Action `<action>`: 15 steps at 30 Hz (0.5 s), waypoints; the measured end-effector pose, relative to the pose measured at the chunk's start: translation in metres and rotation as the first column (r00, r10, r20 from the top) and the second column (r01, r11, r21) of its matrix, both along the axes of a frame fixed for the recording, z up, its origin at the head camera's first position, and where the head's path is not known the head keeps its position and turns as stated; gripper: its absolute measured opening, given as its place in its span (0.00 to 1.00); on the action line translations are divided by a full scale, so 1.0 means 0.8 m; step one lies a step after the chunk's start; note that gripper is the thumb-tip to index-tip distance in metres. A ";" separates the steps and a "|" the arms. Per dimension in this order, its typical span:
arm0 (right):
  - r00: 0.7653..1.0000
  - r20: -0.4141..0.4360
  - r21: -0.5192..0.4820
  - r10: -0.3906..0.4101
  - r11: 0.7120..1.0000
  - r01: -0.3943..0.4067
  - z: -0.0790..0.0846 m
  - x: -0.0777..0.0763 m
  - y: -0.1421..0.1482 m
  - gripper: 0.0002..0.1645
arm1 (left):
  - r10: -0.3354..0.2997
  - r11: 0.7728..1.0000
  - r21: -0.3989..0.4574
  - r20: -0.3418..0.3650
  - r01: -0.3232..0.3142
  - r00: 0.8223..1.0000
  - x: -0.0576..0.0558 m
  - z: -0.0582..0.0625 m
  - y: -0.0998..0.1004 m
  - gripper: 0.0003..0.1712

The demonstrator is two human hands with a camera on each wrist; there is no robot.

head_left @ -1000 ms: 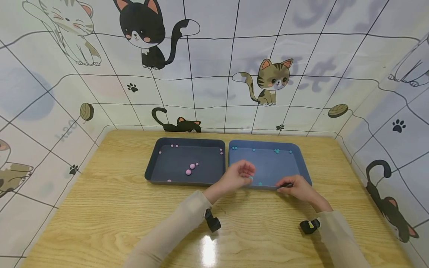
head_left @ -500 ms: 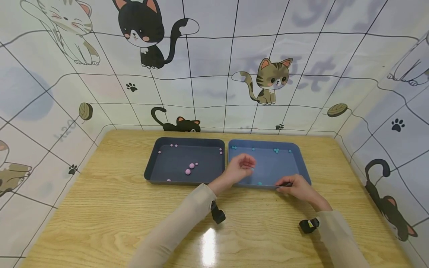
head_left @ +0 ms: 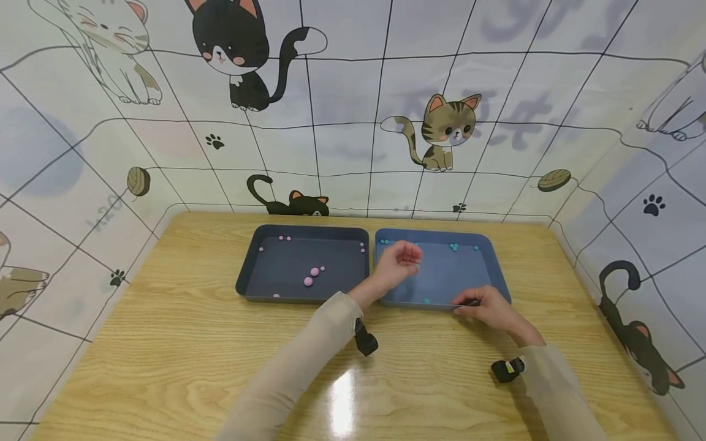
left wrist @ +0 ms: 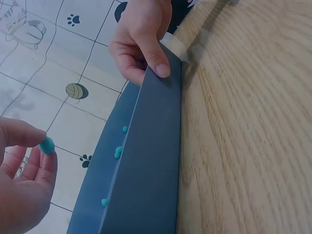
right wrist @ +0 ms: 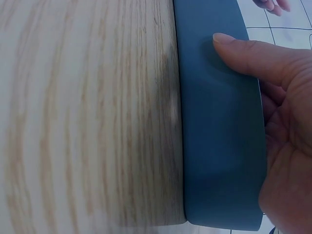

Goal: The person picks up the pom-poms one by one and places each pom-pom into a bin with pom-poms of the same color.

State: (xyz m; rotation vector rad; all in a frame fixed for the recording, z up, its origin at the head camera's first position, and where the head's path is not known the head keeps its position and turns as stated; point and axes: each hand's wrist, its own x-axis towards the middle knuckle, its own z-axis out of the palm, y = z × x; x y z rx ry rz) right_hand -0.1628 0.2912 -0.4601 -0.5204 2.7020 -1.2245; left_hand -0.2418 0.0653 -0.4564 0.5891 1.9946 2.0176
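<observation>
Between thumb and fingertips my left hand [head_left: 394,266] pinches a small teal ball [left wrist: 47,145], which shows best in the left wrist view. That hand is above the left part of the blue tray [head_left: 441,278]. My right hand [head_left: 486,307] grips the tray's near wall, its thumb pressed on the outer side [right wrist: 219,122] and its other fingers over the rim, partly hidden. Several small teal balls [head_left: 454,247] lie along the tray's far side. One more teal ball [head_left: 426,301] sits by the near wall.
A dark grey tray [head_left: 287,269] stands left of the blue one, nearly touching it. Inside are two larger pink balls [head_left: 315,272] and several tiny pink ones [head_left: 284,238]. Both trays rest on a wooden table [head_left: 182,343], with cat-printed cloth walls [head_left: 353,147] behind and beside it.
My left hand has moved up and forward over the blue tray, away from its near wall. The right hand keeps its grip on the tray, and the trays stay put.
</observation>
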 end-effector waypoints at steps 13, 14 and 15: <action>1.000 0.024 -0.020 -0.002 1.000 0.002 -0.029 -0.013 0.019 0.06 | 0.037 0.999 -0.012 -0.017 -0.037 0.999 -0.013 -0.001 0.008 0.13; 1.000 0.024 -0.015 -0.001 1.000 0.001 -0.029 -0.014 0.019 0.06 | 0.043 0.999 -0.012 -0.018 -0.043 0.999 -0.014 -0.001 0.009 0.13; 1.000 0.024 -0.012 0.001 1.000 0.000 -0.028 -0.014 0.019 0.06 | 0.047 0.999 -0.011 -0.019 -0.047 0.999 -0.015 0.000 0.009 0.13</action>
